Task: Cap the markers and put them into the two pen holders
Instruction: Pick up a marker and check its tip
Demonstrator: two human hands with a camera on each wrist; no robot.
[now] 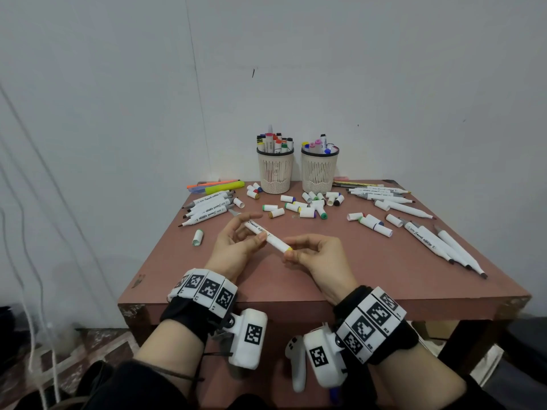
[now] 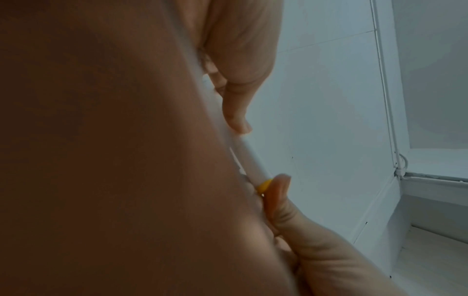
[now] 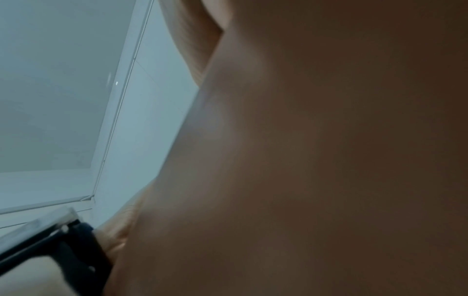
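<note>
Both hands hold one white marker (image 1: pixel 268 236) above the table's near half. My left hand (image 1: pixel 236 241) pinches its barrel between thumb and fingers. My right hand (image 1: pixel 313 253) pinches the yellow-capped end (image 1: pixel 288 249); the same yellow end (image 2: pixel 264 185) shows in the left wrist view against a thumb. Two cream mesh pen holders (image 1: pixel 276 170) (image 1: pixel 319 171) stand at the table's far edge, each with several capped markers inside. The right wrist view shows only my palm (image 3: pixel 303 160) and the wall.
Several loose caps (image 1: pixel 307 205) lie in front of the holders. Uncapped markers lie at the far left (image 1: pixel 207 208) and along the right side (image 1: pixel 438 241). One green-tipped cap (image 1: pixel 197 237) lies alone at the left. The brown table (image 1: pixel 384 279) ends just before my wrists.
</note>
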